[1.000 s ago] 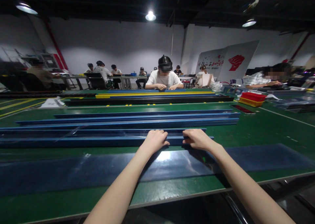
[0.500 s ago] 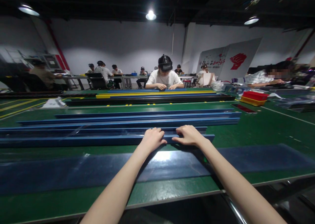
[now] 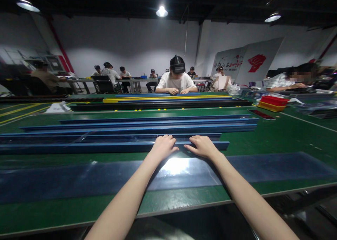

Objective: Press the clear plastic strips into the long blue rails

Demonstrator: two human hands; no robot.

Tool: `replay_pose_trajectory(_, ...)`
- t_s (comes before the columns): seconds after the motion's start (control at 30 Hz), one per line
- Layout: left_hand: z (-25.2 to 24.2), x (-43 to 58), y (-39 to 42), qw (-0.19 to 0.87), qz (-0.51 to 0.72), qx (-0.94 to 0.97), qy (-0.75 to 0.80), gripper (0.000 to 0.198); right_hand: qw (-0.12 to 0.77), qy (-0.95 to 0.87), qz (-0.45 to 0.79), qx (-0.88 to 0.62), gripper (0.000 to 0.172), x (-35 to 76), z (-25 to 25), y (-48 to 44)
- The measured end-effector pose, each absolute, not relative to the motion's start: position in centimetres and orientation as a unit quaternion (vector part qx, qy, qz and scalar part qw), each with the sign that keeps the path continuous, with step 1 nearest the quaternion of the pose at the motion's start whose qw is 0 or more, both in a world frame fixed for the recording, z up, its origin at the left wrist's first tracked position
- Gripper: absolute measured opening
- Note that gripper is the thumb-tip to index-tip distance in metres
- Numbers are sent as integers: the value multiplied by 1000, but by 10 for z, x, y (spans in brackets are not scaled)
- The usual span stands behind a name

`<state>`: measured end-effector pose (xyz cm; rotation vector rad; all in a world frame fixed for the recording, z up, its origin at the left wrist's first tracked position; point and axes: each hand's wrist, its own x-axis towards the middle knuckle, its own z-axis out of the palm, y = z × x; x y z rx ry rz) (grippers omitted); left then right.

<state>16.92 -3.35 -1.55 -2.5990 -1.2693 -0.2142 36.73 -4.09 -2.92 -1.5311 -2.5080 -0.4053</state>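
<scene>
- the left hand (image 3: 163, 147) lies palm down on the nearest blue rail (image 3: 79, 148), fingers bent over its top edge and thumb against its near face: a loose clasp, with the fingertips hidden behind the rail.
- the right hand (image 3: 202, 146) sits just beside it on the same rail, held the same way, with the thumb pointing left toward the left hand; the two thumbs are close but apart.
- the nearest blue rail runs left to right across the green table (image 3: 184, 198); its right end stops a little past the right hand, and its left end runs out of view.
- a flat dark blue strip (image 3: 263, 166) lies on the table between the rail and the near table edge, and both forearms pass over it.
- more blue rails (image 3: 158, 127) lie parallel just beyond the held one.
- farther back, a black and yellow bundle of rails (image 3: 163, 100) lies in front of a seated person in a white shirt (image 3: 176, 82), whose hands rest on it.
- a red tray (image 3: 272, 101) stands on a yellow tray (image 3: 267, 108) at the far right.
</scene>
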Motion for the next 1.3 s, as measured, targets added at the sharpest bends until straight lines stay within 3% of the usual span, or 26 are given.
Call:
replay_pose_trajectory(0.37, -14, 171, -34, 102, -73, -894, -430, 24, 112, -838, -99, -525, 40, 366, -26, -44)
replay_pose_trajectory(1.3, -11, 172, -34, 83, -69, -894, -434, 24, 101, -832, -61, -542, 44, 367, -23, -44)
